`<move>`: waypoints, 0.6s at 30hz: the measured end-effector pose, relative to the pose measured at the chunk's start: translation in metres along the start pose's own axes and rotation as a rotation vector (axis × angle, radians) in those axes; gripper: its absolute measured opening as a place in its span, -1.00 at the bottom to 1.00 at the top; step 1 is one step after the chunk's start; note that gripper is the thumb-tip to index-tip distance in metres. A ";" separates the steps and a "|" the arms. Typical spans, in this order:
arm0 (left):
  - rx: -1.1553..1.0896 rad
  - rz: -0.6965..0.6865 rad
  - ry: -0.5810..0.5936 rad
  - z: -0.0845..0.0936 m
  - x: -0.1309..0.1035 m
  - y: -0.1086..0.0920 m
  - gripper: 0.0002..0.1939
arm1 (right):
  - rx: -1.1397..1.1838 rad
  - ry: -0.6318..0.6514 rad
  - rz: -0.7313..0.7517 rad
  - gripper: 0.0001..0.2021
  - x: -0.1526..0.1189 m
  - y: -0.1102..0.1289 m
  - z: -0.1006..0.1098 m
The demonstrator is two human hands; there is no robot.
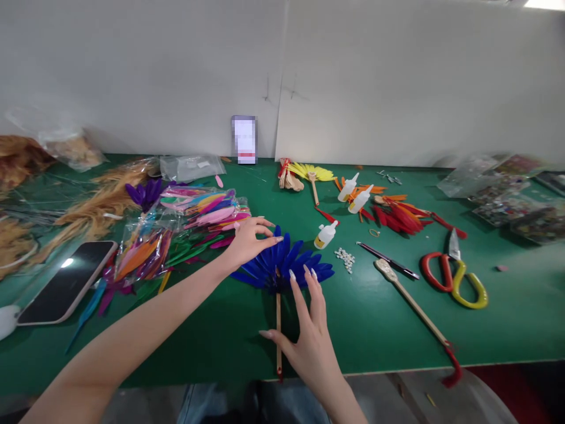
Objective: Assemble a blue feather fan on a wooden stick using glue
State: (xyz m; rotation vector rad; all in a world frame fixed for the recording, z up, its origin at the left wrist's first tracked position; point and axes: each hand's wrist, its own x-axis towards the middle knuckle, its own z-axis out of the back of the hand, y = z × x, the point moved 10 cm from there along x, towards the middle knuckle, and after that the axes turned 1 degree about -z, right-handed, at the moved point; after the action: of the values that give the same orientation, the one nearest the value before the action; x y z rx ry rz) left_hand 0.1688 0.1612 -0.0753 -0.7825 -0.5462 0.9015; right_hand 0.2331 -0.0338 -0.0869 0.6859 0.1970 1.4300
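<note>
The blue feather fan (285,259) is found on the tabletop (371,330). Being probably light and fragile, it is better held by the stiff handle (278,324). At the right hand (314,338) the grip is spread; at the left hand (247,240), it cannot be told.

1. 11 o'clock: phone (244,139), its screen pixelated past reading.
2. 3 o'clock: bags (503,203) blurred, contents unclear; a dark thing (554,181) beyond them is cut by the right edge.
3. 9 o'clock: brown fibres (22,158) and a white thing (7,321), both cut by the left edge.
4. centre: left hand (251,241) covers some blue feathers (282,259); its grip cannot be told.
5. 4 o'clock: beads (345,259), too small to count.
6. 8 o'clock: left forearm cut off below.
</note>
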 end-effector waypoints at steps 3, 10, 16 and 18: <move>0.086 -0.012 -0.041 -0.005 -0.007 -0.003 -0.79 | -0.036 0.013 0.023 -0.17 0.000 0.001 -0.002; 0.142 0.010 -0.049 -0.010 -0.009 0.003 -0.79 | -0.125 0.054 0.114 -0.26 0.002 0.008 -0.008; 0.163 0.015 -0.045 -0.011 -0.011 0.004 -0.78 | -0.181 0.057 0.121 -0.27 0.006 0.008 -0.011; 0.171 0.011 -0.026 -0.014 -0.011 0.004 -0.78 | -0.194 0.052 0.125 -0.28 0.006 0.008 -0.012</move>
State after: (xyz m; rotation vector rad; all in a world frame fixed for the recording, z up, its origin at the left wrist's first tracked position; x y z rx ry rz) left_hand 0.1712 0.1484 -0.0874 -0.6207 -0.4811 0.9560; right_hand 0.2213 -0.0247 -0.0903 0.5094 0.0547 1.5642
